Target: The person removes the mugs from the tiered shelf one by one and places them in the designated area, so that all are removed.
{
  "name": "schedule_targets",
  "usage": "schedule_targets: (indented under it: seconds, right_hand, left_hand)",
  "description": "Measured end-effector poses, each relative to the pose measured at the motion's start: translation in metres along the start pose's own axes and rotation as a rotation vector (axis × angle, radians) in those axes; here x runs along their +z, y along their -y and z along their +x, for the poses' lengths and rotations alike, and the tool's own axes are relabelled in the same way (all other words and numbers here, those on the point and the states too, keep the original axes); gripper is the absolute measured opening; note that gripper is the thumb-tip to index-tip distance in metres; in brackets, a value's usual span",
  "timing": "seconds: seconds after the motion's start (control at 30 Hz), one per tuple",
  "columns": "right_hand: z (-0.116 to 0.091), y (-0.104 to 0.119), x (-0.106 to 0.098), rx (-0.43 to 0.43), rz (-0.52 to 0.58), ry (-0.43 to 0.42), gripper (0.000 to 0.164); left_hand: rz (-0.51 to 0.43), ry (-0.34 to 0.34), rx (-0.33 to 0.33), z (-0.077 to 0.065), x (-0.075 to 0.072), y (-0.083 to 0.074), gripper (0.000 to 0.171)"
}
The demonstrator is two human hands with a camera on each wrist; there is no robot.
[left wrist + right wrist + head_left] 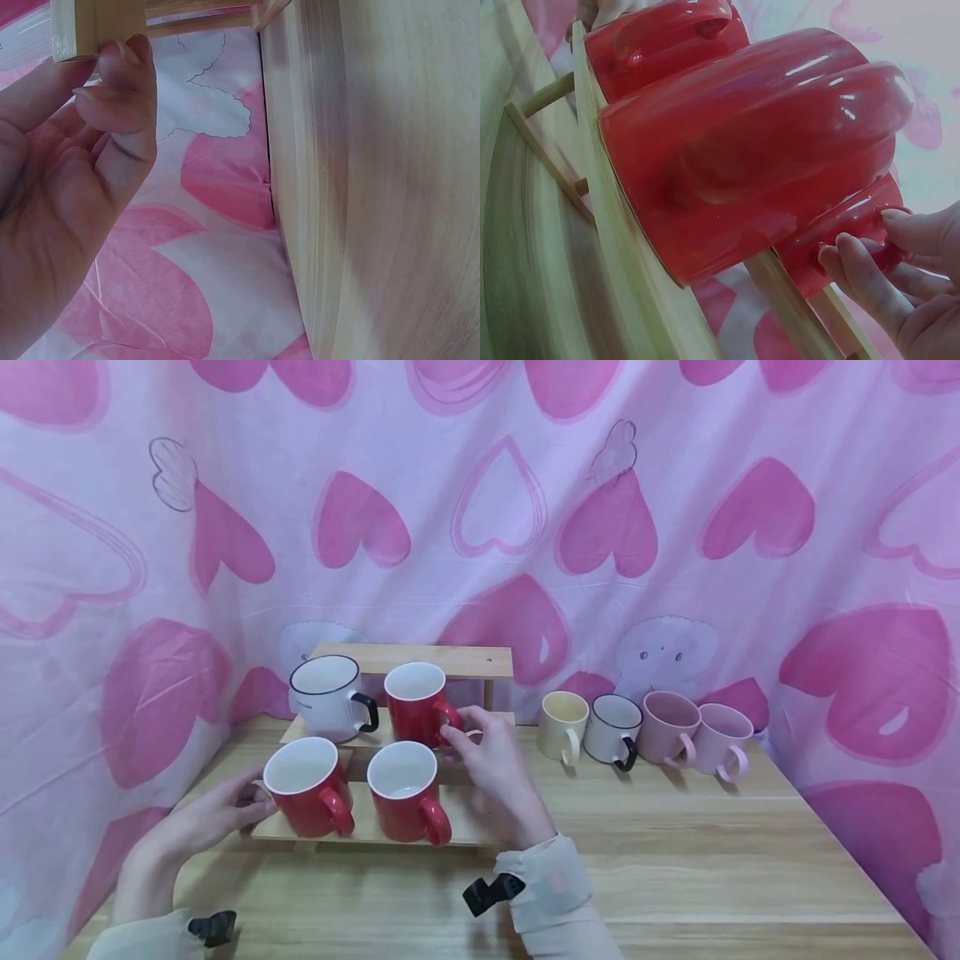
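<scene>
My right hand [491,764] pinches the handle of a red mug [412,718] on the middle tier of a wooden stepped shelf [480,814]. The right wrist view shows the thumb and fingers around that handle. At the shelf's left end, my left hand [213,814] grips the lowest board; its curled fingers touch the board end [105,26] in the left wrist view. Two more red mugs, a left one [303,789] and a right one [405,793], stand on that lowest board. A white mug with a black rim and handle [322,697] is left of the pinched mug.
Right of the shelf, a row of mugs stands on the wooden table [675,860]: a cream mug [561,727], a white black-rimmed mug [611,731], a dusty pink mug [667,731] and a light pink mug [720,743]. A heart-patterned cloth [480,427] hangs behind.
</scene>
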State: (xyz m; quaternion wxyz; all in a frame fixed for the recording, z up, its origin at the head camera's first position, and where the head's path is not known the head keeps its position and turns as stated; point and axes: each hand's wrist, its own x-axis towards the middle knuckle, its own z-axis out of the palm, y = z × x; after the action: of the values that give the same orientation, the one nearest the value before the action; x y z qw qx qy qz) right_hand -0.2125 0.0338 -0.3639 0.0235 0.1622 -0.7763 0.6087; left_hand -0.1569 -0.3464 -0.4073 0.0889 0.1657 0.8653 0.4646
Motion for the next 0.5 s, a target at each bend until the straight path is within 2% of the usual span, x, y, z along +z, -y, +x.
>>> schedule_targets:
  seconds: [0.3,0.5]
  right_hand:
    - [-0.002,-0.002,-0.003,-0.054,0.034,-0.029,0.021]
    - [-0.005,-0.001,-0.012,-0.052,0.057,-0.053,0.022]
  left_hand:
    - [0.02,-0.002,-0.032,-0.001,0.0,-0.003,0.04]
    - [0.029,-0.012,-0.035,-0.002,0.0,-0.002,0.034]
